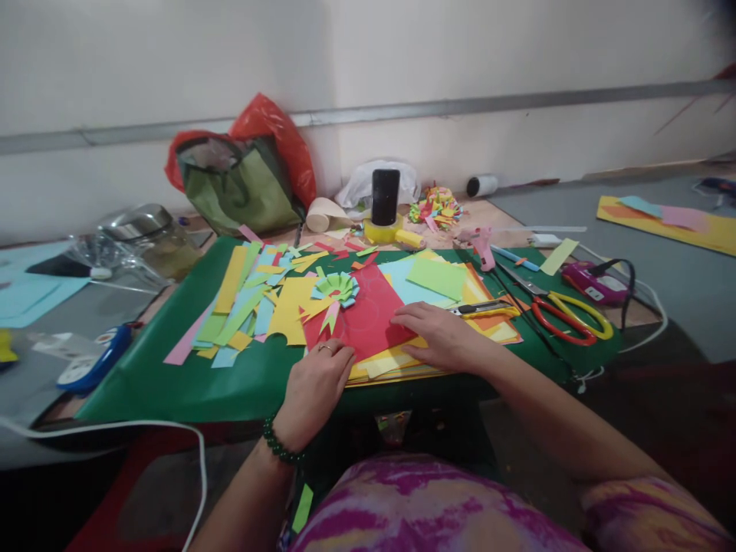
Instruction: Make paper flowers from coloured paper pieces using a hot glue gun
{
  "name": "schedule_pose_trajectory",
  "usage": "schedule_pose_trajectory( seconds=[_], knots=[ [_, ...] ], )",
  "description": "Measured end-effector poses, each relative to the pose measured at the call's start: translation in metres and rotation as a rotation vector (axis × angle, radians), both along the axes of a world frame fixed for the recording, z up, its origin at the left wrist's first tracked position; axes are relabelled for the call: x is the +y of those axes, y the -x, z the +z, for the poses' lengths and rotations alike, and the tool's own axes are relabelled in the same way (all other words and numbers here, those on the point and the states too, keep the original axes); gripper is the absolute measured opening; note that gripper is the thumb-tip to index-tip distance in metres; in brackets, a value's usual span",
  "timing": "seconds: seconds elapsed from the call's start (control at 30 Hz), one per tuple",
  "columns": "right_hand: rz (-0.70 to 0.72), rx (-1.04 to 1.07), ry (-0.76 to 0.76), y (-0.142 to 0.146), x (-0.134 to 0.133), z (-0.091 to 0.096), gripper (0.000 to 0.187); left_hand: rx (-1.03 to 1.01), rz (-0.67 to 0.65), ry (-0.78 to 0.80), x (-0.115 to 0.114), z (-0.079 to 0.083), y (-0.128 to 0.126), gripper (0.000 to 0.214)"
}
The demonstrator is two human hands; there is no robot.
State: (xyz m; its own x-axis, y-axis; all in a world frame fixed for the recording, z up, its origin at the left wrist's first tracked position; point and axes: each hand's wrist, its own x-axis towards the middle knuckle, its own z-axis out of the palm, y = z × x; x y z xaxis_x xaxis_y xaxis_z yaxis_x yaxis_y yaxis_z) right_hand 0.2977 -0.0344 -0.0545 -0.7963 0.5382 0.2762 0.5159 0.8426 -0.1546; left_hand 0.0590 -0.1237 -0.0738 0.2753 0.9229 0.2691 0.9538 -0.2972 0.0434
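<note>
A sheet of red paper [373, 307] lies on a stack of yellow and orange paper [396, 366], with a faint circle marked on it. My left hand [316, 387], wearing a ring and a dark bead bracelet, has its fingers closed at the near left edge of the red sheet. Across from it, my right hand [442, 335] rests with fingers stretched out over the sheet's right edge, thumb apart. A green and blue paper rosette [336, 288] with a pink tail sits at the red sheet's upper left. A box cutter [486, 308] lies just beyond my right hand.
Coloured paper strips [238, 295] cover the left of the green mat [166, 383]. Scissors [566, 318], a pink glue gun [484, 251] and a purple power socket [595, 282] lie at right. A phone [385, 196] stands at the back. A glass jar [155, 238] is at left.
</note>
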Motion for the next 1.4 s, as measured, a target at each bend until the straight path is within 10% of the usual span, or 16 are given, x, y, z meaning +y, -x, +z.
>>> schedule_pose_trajectory(
  seconds=[0.47,0.97,1.4],
  knots=[
    [0.024,-0.112,0.172,0.006,0.017,0.000,0.024,-0.036,0.014,0.047,-0.004,0.012,0.011,0.023],
    [-0.111,0.114,0.822,0.009,0.042,0.006,0.048,-0.396,0.182,0.132,0.011,0.006,0.025,0.029],
    [-0.315,0.115,0.674,0.009,0.047,-0.007,0.019,-0.256,0.318,0.130,0.015,0.000,0.019,0.021]
  ],
)
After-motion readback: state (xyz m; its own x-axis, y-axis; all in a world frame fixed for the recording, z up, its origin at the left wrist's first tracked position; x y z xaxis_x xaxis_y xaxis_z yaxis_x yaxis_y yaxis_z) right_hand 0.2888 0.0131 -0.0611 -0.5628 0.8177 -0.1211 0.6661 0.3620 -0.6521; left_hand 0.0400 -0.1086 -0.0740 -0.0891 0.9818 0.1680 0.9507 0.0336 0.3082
